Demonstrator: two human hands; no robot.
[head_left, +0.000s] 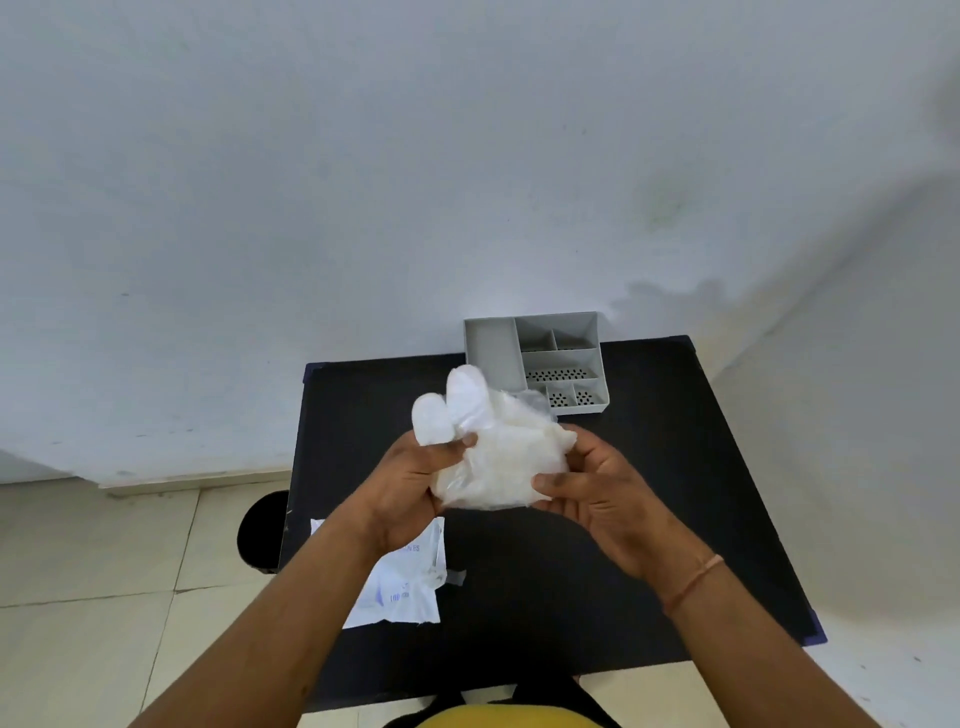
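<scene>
1. Two hands share one load. A white printed packet (410, 587) lies at the table's (675, 441) near-left edge, likely the source.
2. Left hand (410, 488) pinches the plastic glove wad (498, 462), probably steadying it.
3. Wad is held above table centre, with puffed glove fingers pointing up.
4. Right hand (602, 499) pinches the wad's right side, probably to peel one off.
5. Grey compartment organizer (493, 348) sits at the far edge.

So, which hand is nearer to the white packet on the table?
Left. The left hand is just beyond the packet, its wrist over the top edge. The right hand is farther right, over bare table. Both hold the plastic bundle.
</scene>
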